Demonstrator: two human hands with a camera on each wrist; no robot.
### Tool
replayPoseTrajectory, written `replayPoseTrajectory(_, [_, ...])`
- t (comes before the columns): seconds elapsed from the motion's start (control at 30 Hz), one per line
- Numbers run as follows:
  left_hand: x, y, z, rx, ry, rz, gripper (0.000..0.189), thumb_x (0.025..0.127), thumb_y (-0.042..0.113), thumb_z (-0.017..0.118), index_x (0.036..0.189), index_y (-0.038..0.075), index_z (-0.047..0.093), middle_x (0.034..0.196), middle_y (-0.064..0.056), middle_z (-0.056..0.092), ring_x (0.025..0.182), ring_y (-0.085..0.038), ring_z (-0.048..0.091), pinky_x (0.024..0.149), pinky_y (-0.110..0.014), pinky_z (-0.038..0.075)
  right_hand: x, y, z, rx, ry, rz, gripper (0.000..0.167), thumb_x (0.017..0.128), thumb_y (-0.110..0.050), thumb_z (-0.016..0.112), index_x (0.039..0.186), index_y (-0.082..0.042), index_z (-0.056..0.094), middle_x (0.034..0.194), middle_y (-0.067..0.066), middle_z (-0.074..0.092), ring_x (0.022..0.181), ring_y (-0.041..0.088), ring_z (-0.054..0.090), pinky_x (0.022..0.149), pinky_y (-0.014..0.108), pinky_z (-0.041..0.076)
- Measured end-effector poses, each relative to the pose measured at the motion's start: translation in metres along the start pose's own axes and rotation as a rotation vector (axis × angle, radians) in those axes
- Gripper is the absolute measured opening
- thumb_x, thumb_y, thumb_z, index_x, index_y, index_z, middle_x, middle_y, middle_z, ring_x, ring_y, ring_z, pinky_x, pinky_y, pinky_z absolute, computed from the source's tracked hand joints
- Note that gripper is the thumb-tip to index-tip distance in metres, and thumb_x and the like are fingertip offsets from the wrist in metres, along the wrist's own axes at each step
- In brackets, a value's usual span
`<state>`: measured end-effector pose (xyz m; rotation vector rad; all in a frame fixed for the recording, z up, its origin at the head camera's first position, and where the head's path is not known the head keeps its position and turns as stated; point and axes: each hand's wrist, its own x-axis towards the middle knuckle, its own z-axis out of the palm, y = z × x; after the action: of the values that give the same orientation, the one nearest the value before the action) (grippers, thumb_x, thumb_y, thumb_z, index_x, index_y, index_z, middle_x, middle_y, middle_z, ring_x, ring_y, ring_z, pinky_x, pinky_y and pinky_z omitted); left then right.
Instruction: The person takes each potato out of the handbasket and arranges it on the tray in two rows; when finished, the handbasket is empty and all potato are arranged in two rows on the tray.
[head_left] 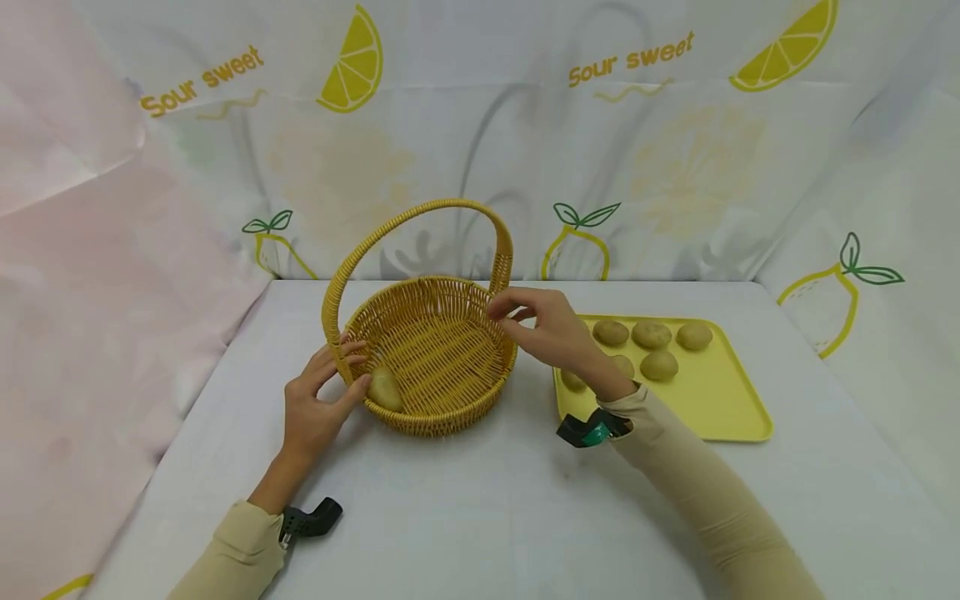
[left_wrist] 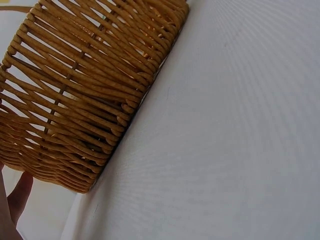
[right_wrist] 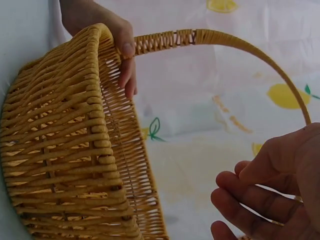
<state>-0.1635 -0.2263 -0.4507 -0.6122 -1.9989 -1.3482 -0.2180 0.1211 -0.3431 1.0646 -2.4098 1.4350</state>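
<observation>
A yellow wicker basket (head_left: 442, 421) with a tall arched handle (head_left: 420, 208) stands on the table. My left hand (head_left: 318, 408) grips its rim at the left foot of the handle, thumb outside and fingers reaching over, as the right wrist view also shows. One potato (head_left: 386, 389) lies inside, against the left wall near that thumb. Over the basket's right rim hovers my right hand (head_left: 551, 329), its fingers loosely bent and nothing visible between them. In the right wrist view the right hand's fingers (right_wrist: 265, 202) hang apart from the rim. The left wrist view shows mainly the basket's woven side (left_wrist: 85, 85).
To the right lies a yellow tray (head_left: 720, 408) with several potatoes (head_left: 651, 334) on it, partly hidden by my right forearm. A white cloth covers the table (head_left: 480, 517). Behind it hangs a lemon-printed curtain (head_left: 450, 125).
</observation>
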Motion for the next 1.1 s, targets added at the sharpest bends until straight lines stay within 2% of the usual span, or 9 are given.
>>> replayPoseTrajectory(0.3, [0.0,-0.002,0.001,-0.011,0.005,0.017,0.03,0.078,-0.011,0.078,0.108,-0.009,0.075,0.123,-0.024,0.07,0.134,-0.047,0.051,0.119,-0.041,0.035,0.032,-0.006,0.023,-0.013,-0.114,-0.009,0.019,0.095,-0.001,0.062,0.108,-0.003,0.076,0.104,0.007,0.075,0.097,0.014,0.068,0.08,0.04,0.058])
replayPoseTrajectory(0.53, [0.0,0.0,0.0,0.003,-0.001,0.02,0.037,0.079,-0.01,0.079,0.116,-0.007,0.075,0.126,-0.019,0.071,0.135,-0.044,0.052,0.118,-0.041,0.036,0.059,-0.006,0.036,0.018,-0.239,-0.021,0.016,0.098,-0.001,0.067,0.111,-0.002,0.075,0.105,0.006,0.076,0.098,0.012,0.069,0.084,0.033,0.058])
replayPoseTrajectory(0.67, [0.001,0.001,0.0,0.018,0.006,0.017,0.039,0.079,-0.01,0.08,0.117,-0.007,0.074,0.125,-0.018,0.071,0.133,-0.044,0.053,0.117,-0.039,0.037,0.074,-0.006,0.044,0.087,-0.351,-0.01,0.018,0.099,-0.001,0.067,0.116,-0.002,0.074,0.109,0.006,0.075,0.102,0.014,0.069,0.089,0.031,0.057])
replayPoseTrajectory(0.8, [0.003,0.01,0.002,0.021,0.013,0.023,0.033,0.078,-0.012,0.078,0.11,-0.01,0.075,0.121,-0.024,0.071,0.131,-0.049,0.053,0.117,-0.038,0.037,0.088,0.002,0.055,0.147,-0.483,-0.006,0.023,0.099,0.0,0.067,0.121,0.0,0.074,0.113,0.007,0.074,0.106,0.018,0.07,0.093,0.03,0.056])
replayPoseTrajectory(1.0, [0.008,0.032,0.003,0.02,0.004,0.015,0.017,0.08,-0.014,0.075,0.096,-0.009,0.072,0.118,-0.03,0.069,0.129,-0.053,0.053,0.116,-0.033,0.038,0.106,0.015,0.077,0.184,-0.669,0.011,0.028,0.097,0.006,0.066,0.125,0.009,0.07,0.121,0.019,0.072,0.114,0.034,0.068,0.092,0.028,0.056])
replayPoseTrajectory(1.1, [0.008,0.034,0.002,0.031,0.006,0.017,0.019,0.08,-0.013,0.074,0.098,-0.01,0.071,0.115,-0.029,0.069,0.128,-0.052,0.053,0.115,-0.031,0.038,0.112,0.017,0.088,0.209,-0.721,0.03,0.03,0.096,0.01,0.065,0.126,0.012,0.068,0.125,0.023,0.07,0.119,0.037,0.066,0.093,0.028,0.056])
